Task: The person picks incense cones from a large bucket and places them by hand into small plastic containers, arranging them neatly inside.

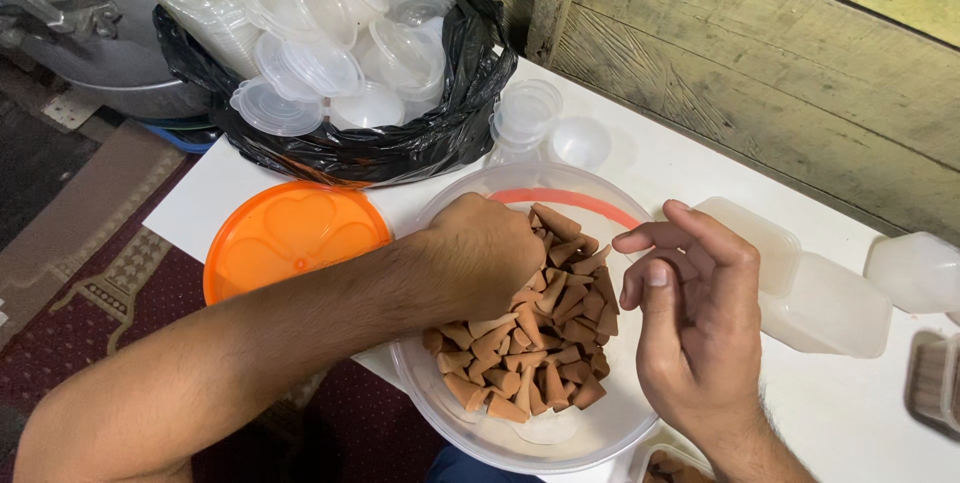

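Head view: left hand (487, 253), fingers curled and buried among brown cones (530, 343) in a clear tub (600, 433); whether they grip any cannot be told. Right hand (695, 318) hovers over the tub's rim, fingers loosely bent, empty. Orange lid (285, 233) lies left; bag of cups (340, 63) behind.

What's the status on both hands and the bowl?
Left hand buried in the brown cones, grip hidden. Right hand open, empty, over the clear bowl's edge. Orange lid lies beside the bowl; nothing obstructs.
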